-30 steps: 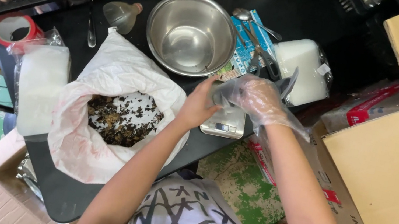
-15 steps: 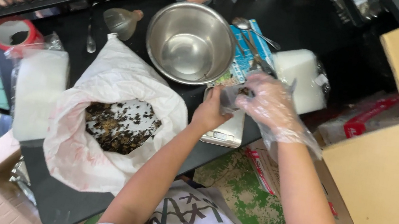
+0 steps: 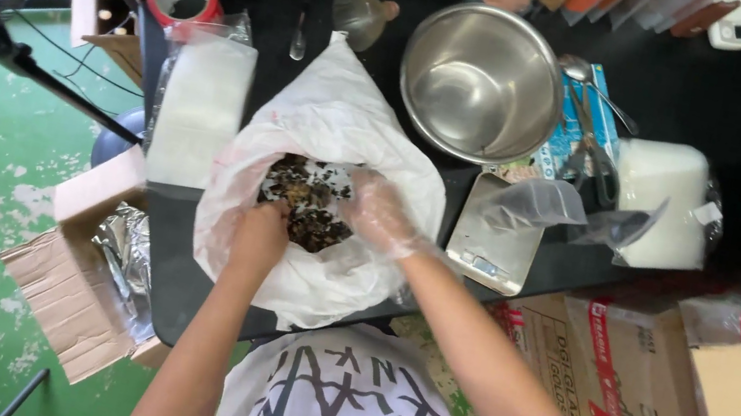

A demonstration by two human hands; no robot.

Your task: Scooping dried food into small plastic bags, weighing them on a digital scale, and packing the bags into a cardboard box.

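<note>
Both hands are working inside the white bag on the bench — the left hand gripping its rim, the gloved right hand lying spread on the dark dried leaves.

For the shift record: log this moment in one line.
left hand: bare, in white bag | right hand: gloved, on dark dried leaves | steel bowl: empty | scale: holds clear bag
</note>
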